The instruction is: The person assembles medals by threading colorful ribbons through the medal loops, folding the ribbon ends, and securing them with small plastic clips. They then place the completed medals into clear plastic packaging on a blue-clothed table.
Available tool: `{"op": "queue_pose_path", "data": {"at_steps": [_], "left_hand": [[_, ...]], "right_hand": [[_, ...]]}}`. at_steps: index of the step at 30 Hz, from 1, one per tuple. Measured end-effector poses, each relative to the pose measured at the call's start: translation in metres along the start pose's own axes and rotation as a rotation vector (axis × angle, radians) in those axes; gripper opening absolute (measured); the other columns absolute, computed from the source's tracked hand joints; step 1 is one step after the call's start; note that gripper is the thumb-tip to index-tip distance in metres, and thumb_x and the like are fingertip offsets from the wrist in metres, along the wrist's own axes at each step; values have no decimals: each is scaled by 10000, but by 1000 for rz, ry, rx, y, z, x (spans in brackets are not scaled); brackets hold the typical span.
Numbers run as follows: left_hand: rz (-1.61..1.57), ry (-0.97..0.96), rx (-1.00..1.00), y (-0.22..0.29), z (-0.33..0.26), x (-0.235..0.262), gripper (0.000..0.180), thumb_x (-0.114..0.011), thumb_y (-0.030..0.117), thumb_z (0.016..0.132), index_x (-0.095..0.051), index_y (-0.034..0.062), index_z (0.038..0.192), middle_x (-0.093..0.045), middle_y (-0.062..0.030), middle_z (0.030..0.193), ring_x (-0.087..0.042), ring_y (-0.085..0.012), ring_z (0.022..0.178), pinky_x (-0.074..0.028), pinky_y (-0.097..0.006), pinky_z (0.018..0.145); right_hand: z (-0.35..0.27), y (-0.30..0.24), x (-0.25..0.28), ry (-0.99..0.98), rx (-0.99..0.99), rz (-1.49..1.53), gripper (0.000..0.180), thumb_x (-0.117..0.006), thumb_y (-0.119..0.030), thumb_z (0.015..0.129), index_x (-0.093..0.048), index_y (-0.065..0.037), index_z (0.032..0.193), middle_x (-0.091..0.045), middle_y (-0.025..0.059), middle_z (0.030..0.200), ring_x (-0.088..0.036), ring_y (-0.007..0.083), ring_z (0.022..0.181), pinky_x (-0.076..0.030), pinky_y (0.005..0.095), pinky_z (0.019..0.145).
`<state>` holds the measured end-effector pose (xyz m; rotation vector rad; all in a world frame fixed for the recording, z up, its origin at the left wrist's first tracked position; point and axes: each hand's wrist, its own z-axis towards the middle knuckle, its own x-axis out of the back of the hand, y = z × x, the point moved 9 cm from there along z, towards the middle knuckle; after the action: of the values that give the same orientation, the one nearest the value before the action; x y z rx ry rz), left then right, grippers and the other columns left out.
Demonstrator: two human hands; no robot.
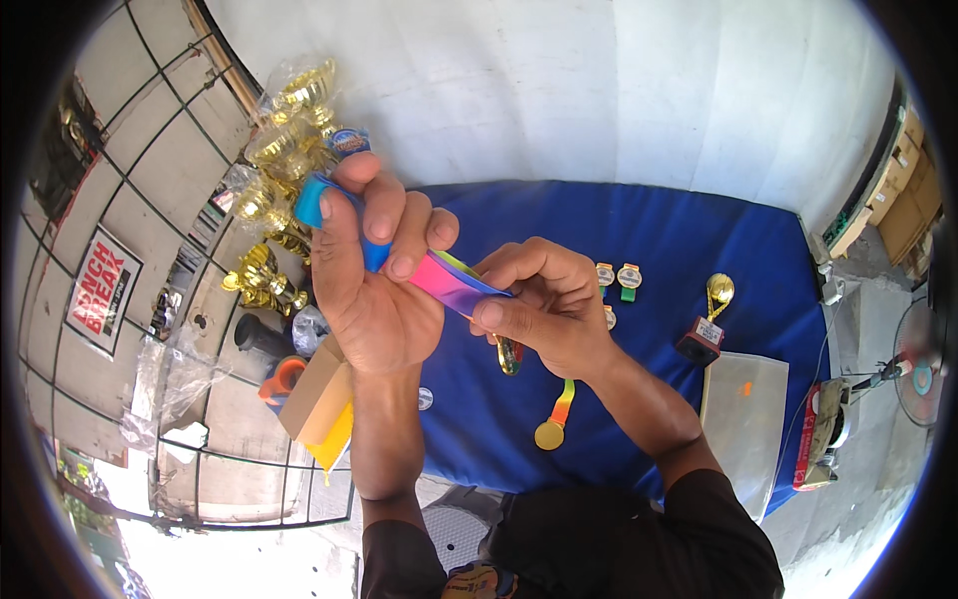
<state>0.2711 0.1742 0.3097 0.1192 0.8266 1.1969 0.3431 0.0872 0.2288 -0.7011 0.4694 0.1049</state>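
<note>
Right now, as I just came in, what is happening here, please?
A person's left hand holds the blue part of a multicoloured ribbon, while the right hand pinches it farther along, above a blue cloth. A gold medal lies on the cloth, and a red-based trophy is to the right.

Left hand (374,299) curled, right hand (551,307) pinching

Gold trophies (261,280), some in clear plastic, crowd beside a black wire grid (160,72) bearing a red-and-white sign (104,290). Right of the blue-covered worktop (758,255) are a fan (918,367) and cardboard (906,195).
</note>
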Motion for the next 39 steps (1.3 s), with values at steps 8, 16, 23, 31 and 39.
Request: {"op": "queue_pose_path", "data": {"at_steps": [8, 16, 23, 31, 39], "left_hand": [[202, 68, -128, 9, -3, 4, 386, -449, 387, 1125, -603, 77, 1298, -467, 36, 865, -410, -82, 669, -443, -330, 733], [327, 35, -189, 9, -4, -10, 410, -469, 418, 1114, -611, 76, 1289, -448, 33, 841, -406, -87, 658, -424, -330, 686], [321, 28, -192, 9, -1, -12, 421, -471, 422, 1112, -604, 71, 1304, -457, 35, 844, -409, -85, 655, -420, -324, 683], [314, 75, -206, 13, -2, -7, 423, -471, 426, 1112, -601, 70, 1301, -461, 31, 840, -413, -86, 658, -438, -324, 697], [362, 189, -211, 17, -8, -3, 425, -462, 440, 1112, -610, 74, 1269, -459, 25, 823, -410, -95, 644, -441, -316, 668]], "right_hand": [[2, -2, -3, 66, 88, -33, 138, -740, -3, 947, -606, 5, 976, -693, 140, 1024, -652, 90, 753, -530, 235, 606], [3, -9, -5, 9, 24, -399, 93, -691, -41, 993, -649, 32, 1030, -645, 84, 1017, -585, 78, 770, -484, 258, 632], [2, -8, -9, -55, -78, -375, 169, -590, -125, 1069, -644, 35, 1054, -614, 47, 1022, -530, 61, 787, -434, 266, 664], [3, -6, -5, 10, -51, -156, 121, -633, -103, 1043, -672, 12, 1054, -665, 56, 890, -590, 78, 705, -447, 241, 549], [1, 2, -4, 71, 16, 24, 72, -762, 12, 925, -691, 7, 912, -741, 141, 969, -659, 104, 719, -459, 238, 526]]}}
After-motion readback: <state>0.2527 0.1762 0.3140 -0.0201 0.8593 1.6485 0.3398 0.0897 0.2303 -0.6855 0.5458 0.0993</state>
